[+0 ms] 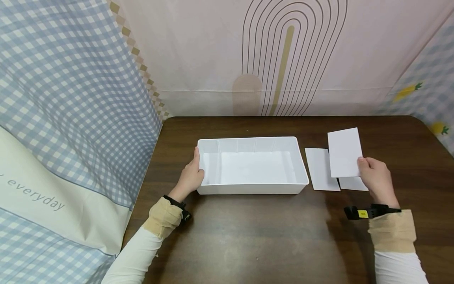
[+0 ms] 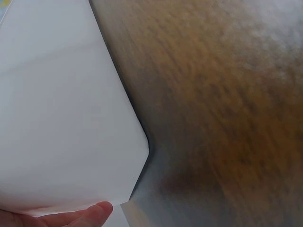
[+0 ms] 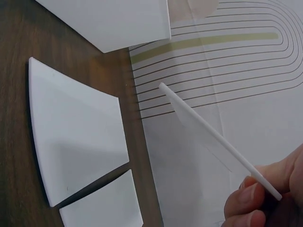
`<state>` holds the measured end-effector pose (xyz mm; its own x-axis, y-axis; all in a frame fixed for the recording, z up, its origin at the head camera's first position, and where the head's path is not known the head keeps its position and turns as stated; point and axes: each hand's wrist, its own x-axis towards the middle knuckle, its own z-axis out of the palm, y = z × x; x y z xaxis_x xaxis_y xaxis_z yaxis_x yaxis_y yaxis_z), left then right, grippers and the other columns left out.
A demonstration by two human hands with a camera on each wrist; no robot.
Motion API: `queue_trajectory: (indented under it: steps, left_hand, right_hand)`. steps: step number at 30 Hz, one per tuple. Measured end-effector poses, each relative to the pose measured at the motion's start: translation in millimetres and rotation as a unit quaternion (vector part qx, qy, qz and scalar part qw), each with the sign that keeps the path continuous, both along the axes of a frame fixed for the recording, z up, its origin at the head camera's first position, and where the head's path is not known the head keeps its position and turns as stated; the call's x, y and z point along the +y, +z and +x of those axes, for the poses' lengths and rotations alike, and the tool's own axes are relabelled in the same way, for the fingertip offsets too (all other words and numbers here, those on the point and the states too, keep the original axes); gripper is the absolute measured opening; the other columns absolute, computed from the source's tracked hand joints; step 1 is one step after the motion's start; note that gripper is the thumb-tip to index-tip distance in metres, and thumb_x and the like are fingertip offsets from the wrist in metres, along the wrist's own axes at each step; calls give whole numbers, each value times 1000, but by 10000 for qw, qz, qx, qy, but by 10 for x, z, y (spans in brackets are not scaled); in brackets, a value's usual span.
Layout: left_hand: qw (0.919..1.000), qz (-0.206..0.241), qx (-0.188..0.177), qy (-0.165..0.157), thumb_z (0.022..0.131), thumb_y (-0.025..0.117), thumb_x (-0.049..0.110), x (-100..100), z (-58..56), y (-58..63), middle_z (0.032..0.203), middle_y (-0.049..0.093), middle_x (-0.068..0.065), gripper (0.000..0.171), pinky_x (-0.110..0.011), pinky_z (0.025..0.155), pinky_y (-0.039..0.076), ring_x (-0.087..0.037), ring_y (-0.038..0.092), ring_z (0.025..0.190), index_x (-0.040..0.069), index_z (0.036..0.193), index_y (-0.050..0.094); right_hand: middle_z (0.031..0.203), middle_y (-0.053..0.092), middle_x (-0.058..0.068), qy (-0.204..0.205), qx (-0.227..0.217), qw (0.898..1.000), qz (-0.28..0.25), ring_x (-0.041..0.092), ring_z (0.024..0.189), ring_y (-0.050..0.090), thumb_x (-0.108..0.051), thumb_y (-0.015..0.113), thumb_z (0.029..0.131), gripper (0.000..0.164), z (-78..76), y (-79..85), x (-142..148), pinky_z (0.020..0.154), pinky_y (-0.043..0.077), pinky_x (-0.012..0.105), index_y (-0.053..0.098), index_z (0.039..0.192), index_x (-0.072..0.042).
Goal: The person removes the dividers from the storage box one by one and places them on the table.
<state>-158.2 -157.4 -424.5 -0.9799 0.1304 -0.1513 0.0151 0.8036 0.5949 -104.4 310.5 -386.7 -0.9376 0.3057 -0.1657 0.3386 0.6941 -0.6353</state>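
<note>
A dark brown table [image 1: 262, 240] is catching a soft shine on its near part. Behind the table, a pale pink cloth [image 1: 198, 51] is hanging, showing thin dark arches [image 1: 300, 67], an olive stripe [image 1: 282, 71] and a rounded beige shape [image 1: 247, 94]. Left of the table, a blue-and-white checked curtain [image 1: 71, 59] is draping, its cream band [image 1: 92, 228] reading "everyday". Tan diamonds [image 1: 135, 51] are running down toward the table's back left corner. Beyond its back right corner, another checked cloth [image 1: 443, 71] is bearing yellow fruits [image 1: 406, 93].

Plastic tray [image 1: 253, 189] (smooth), glossy tabletop [image 1: 248, 240].
</note>
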Motion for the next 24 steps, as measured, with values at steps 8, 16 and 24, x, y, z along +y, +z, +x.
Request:
queue_trajectory:
  steps: [8,16,24]
  left_hand:
    - [10000,68,-19,-17,84,32,2,-3,4,0,141,27,-22,69,-26,42,29,-13,25,40,6,142,-5]
    - [9999,95,-57,0,85,33,2,0,2,8,141,27,-21,70,-26,42,28,-13,25,40,7,142,-6]
    - [10000,78,-21,-3,84,33,2,7,-4,2,141,27,-21,70,-26,42,27,-12,24,41,7,143,-5]
  right_hand:
    - [65,40,9,-82,-49,9999,51,20,57,38,-45,18,92,62,20,-38,68,47,31,31,48,103,8]
    - [59,39,6,-92,-22,9999,84,18,53,38,-44,19,92,56,25,-42,119,45,32,32,46,89,5]
    - [65,41,8,-142,-83,9998,90,18,55,39,-43,19,92,58,31,-31,160,46,33,32,48,101,7]
